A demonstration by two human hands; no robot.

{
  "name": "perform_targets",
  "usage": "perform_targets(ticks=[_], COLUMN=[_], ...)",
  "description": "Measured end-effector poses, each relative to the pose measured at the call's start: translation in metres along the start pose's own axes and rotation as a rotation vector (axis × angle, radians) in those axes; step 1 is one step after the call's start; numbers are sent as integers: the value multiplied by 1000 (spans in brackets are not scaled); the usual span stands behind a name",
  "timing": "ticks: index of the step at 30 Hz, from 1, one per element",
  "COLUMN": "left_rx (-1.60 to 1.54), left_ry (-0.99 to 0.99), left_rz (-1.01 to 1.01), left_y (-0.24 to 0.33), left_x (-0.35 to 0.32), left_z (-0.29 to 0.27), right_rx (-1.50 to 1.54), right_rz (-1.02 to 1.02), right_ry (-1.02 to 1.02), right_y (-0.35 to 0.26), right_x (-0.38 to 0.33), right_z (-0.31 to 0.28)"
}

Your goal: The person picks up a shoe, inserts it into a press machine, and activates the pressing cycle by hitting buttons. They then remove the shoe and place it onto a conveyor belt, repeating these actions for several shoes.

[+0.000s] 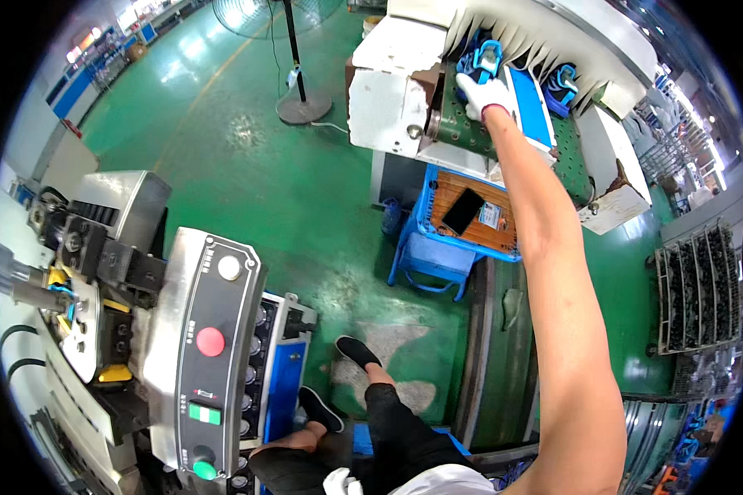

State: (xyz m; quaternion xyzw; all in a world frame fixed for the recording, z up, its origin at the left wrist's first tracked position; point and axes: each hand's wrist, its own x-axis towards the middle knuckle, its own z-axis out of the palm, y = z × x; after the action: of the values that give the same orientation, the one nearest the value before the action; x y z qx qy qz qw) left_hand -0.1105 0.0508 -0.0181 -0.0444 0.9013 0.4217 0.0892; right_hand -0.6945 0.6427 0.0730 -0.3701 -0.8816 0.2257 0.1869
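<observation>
My right arm stretches far forward over a green perforated conveyor belt (570, 157). My right hand (489, 97), in a white glove with a red cuff, is closed at the near end of a blue-and-black strapped piece (480, 58), which looks like a sandal or shoe. The fingers' undersides are hidden. Just right of the hand lies a blue panel with white edges (530, 107), and beyond it a similar blue-and-black piece (561, 87) sits on the belt. Low in the view, part of my white-gloved left hand (343, 482) shows near my lap; its fingers are mostly cut off.
Pale flaps (520, 33) hang across the conveyor opening. Below stands a blue stool (433, 256) with a phone (463, 211) on its brown top. A machine control panel (215, 355) with buttons is close on the left. A fan stand (303, 107) and a rack (698, 289) stand farther off.
</observation>
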Motion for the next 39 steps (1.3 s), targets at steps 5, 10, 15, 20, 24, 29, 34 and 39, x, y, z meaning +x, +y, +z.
perform_targets(ticks=[5, 10, 15, 20, 24, 29, 34, 39], left_rx=[-11, -10, -50, -130, -82, 135, 519, -74], left_ry=[-32, 58, 230, 590, 903, 1214, 1265, 1273], left_rz=[33, 48, -132, -369, -805, -1530, -2422, -2791], left_y=[-3, -22, -53, -98, -139, -134, -32, -17], left_x=[29, 16, -28, -151, -287, -490, -638, -660], left_z=[-1, -30, -62, -74, -30, 104, 236, 338], right_rx=[-112, -473, 744, 701, 605, 436, 236, 77], right_rz=[-248, -1139, -369, -241, -489, -891, -1098, -1265], right_ry=[157, 183, -638, -1230, -1537, -1637, -1683, -1758], right_y=[20, 34, 53, 61, 20, -37, -59, -73], right_x=[53, -76, -406, -632, -711, -766, -784, -807], right_z=[-23, -5, 16, 28, 22, 3, 19, 34])
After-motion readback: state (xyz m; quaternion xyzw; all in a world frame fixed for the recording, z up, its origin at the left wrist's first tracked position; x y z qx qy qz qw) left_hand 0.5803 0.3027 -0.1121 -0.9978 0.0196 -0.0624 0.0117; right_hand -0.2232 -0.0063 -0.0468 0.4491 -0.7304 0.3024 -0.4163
